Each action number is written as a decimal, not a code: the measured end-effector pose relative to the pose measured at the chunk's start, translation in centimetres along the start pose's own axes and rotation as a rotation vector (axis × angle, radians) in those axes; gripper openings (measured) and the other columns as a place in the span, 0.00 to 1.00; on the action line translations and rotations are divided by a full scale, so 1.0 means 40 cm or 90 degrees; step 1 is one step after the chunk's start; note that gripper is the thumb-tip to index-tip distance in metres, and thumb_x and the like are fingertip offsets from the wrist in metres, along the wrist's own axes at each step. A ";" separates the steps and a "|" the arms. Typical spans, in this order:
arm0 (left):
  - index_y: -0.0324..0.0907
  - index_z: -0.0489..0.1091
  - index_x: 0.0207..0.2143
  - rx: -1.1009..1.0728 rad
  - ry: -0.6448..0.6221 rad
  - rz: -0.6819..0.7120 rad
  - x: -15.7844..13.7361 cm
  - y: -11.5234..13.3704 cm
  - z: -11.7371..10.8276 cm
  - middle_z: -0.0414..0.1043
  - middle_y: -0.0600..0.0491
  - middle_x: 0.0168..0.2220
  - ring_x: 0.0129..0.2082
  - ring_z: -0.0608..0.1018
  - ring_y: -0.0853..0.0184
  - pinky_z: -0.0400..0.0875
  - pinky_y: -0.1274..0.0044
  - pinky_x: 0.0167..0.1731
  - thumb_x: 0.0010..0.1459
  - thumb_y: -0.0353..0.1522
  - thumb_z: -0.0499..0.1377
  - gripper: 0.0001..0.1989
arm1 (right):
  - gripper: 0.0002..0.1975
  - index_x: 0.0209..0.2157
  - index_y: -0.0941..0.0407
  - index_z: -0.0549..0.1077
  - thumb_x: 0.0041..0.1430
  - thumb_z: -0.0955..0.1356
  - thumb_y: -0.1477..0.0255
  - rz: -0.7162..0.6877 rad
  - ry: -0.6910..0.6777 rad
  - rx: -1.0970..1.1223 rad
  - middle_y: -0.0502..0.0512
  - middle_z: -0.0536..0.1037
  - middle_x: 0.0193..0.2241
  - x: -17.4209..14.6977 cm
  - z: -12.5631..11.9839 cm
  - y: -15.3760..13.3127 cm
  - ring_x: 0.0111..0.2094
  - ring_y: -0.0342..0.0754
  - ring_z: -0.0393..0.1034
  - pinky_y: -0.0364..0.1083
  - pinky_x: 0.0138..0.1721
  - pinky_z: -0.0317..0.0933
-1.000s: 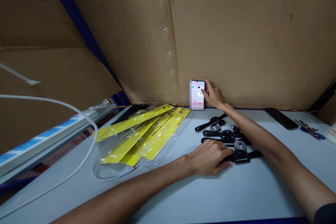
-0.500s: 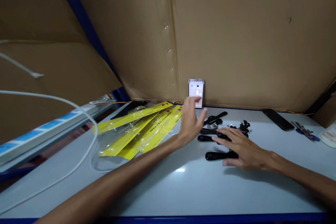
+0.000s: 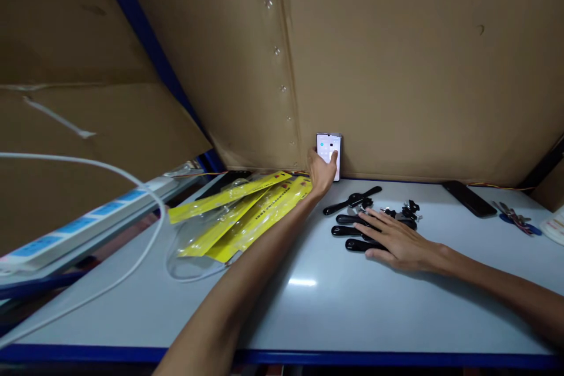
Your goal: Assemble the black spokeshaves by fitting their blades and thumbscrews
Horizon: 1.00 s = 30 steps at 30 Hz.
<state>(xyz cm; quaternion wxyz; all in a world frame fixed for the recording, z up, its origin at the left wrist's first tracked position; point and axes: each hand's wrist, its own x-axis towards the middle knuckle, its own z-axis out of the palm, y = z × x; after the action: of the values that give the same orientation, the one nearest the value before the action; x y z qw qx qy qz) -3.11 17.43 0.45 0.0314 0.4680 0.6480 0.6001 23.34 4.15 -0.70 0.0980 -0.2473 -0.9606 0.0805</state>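
Note:
A lit smartphone [image 3: 335, 170] stands upright against the cardboard wall at the back of the table. My left hand [image 3: 322, 173] is closed about its lower left side, thumb across the screen and fingers at the left edge. Several black-handled tools [image 3: 348, 220] lie in a loose stack on the right half of the table. Over their right ends my right hand [image 3: 399, 244] rests flat with fingers spread, hiding part of them. Small black and metal parts [image 3: 409, 209] lie just beyond that hand.
Yellow-carded clear packages [image 3: 247, 217] lie fanned out left of my left forearm. A power strip [image 3: 79, 226] and a white cable [image 3: 150, 235] run along the left. Toward the back right are a dark phone-like slab [image 3: 469, 198], keys [image 3: 513, 217] and a white round object [image 3: 554, 228].
My left hand has moved forward to the smartphone and closed on it. My right hand has settled flat on the black tools, shifting slightly left, and the front tool sits closer to the others.

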 end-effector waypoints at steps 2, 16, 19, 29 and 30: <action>0.37 0.61 0.55 -0.005 0.004 -0.006 -0.001 -0.011 0.010 0.73 0.36 0.53 0.56 0.76 0.49 0.68 0.62 0.57 0.62 0.42 0.62 0.26 | 0.32 0.71 0.46 0.58 0.69 0.65 0.55 0.007 0.004 -0.009 0.55 0.56 0.71 -0.016 0.002 0.005 0.72 0.62 0.47 0.66 0.69 0.50; 0.38 0.61 0.53 -0.015 0.024 -0.033 -0.004 -0.024 0.032 0.72 0.36 0.53 0.56 0.75 0.48 0.68 0.61 0.57 0.62 0.42 0.62 0.24 | 0.26 0.69 0.49 0.61 0.72 0.61 0.68 0.006 0.087 -0.053 0.56 0.71 0.64 -0.076 -0.018 0.086 0.67 0.55 0.61 0.64 0.68 0.56; 0.38 0.60 0.53 -0.016 0.026 -0.035 -0.001 -0.027 0.037 0.72 0.36 0.52 0.56 0.75 0.49 0.68 0.61 0.57 0.62 0.43 0.63 0.25 | 0.26 0.70 0.47 0.59 0.73 0.61 0.67 0.046 0.109 -0.083 0.54 0.66 0.67 -0.087 -0.009 0.078 0.69 0.58 0.56 0.67 0.69 0.51; 0.39 0.61 0.53 0.000 0.010 -0.020 -0.003 -0.056 0.025 0.73 0.37 0.53 0.57 0.75 0.49 0.67 0.62 0.58 0.61 0.45 0.63 0.26 | 0.26 0.69 0.44 0.61 0.72 0.62 0.64 0.054 0.108 -0.088 0.50 0.63 0.68 -0.094 -0.001 0.075 0.70 0.57 0.54 0.62 0.67 0.59; 0.39 0.61 0.53 0.004 0.008 -0.018 -0.004 -0.059 0.022 0.73 0.37 0.53 0.57 0.75 0.49 0.67 0.62 0.58 0.60 0.46 0.63 0.27 | 0.26 0.69 0.45 0.61 0.72 0.62 0.64 0.055 0.109 -0.088 0.50 0.63 0.68 -0.093 0.000 0.075 0.70 0.58 0.54 0.62 0.67 0.59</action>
<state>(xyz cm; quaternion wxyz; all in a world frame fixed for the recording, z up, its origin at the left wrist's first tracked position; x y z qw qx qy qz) -3.83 18.37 -1.79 0.0344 0.4551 0.6567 0.6003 27.93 4.93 -1.86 0.1591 -0.3008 -0.9403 -0.0031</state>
